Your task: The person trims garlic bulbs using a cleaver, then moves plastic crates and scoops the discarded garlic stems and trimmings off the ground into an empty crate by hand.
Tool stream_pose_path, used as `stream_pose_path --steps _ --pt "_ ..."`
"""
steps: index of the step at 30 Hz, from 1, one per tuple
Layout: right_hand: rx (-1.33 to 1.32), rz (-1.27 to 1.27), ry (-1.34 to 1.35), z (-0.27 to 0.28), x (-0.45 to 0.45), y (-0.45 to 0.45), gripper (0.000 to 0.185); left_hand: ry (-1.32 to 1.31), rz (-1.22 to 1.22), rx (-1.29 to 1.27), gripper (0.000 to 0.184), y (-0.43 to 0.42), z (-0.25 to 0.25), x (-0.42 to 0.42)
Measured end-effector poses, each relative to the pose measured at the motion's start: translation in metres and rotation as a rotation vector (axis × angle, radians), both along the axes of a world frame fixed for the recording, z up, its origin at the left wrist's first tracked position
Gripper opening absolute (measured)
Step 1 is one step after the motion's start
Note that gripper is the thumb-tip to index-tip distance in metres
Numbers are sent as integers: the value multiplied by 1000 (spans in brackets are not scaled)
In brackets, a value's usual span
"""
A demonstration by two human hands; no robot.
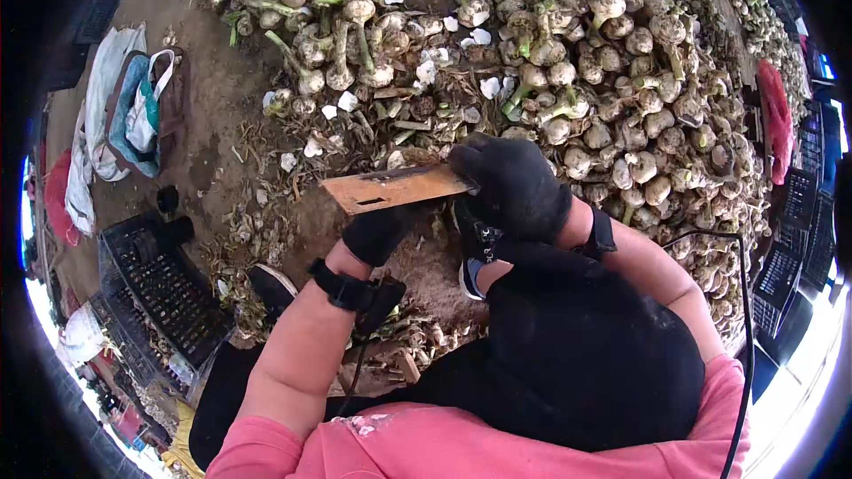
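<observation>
A flat wooden board [395,188] with a dark slot near its left end is held out over the ground in front of my knees. My right hand [515,182], in a black glove, is closed on the board's right end. Just under the board is my left hand [383,232], also gloved in black; the board hides its fingers. Beyond the hands lies a large heap of garlic bulbs [612,80], with dry leaves and white peel scattered around it.
At the left stand black plastic crates [169,293], and bags [142,111] lie on the dirt floor above them. A red net sack [775,120] and more crates [799,200] are at the right. A black cable [747,328] runs beside my right arm.
</observation>
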State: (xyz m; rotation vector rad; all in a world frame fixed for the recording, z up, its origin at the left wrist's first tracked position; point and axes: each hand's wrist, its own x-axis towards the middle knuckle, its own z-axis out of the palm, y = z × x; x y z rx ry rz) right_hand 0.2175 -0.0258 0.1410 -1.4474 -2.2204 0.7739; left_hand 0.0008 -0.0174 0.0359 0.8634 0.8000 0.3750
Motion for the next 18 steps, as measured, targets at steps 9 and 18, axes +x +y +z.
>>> stream_pose_path --steps 9,18 --pt "-185 -482 233 -33 51 -9 21 -158 132 192 67 -1 65 -3" --pt "-211 -229 575 -15 6 14 24 273 43 968 66 22 63 31"
